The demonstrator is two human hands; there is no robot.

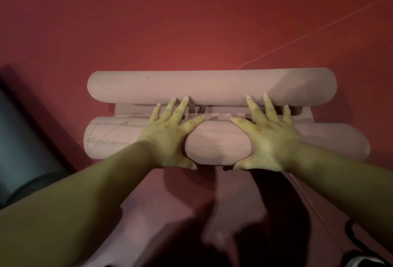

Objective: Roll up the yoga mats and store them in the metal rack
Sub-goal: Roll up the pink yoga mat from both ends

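Pink mat roll (217, 145) lies on the red floor (191, 21), long axis running left to right. Second roll (212, 85) sits parallel just beyond it. Left hand (170, 136) and right hand (270, 136) press on the near one, fingers spread wide. Something dark and blurry (21, 149) sits off to the left.
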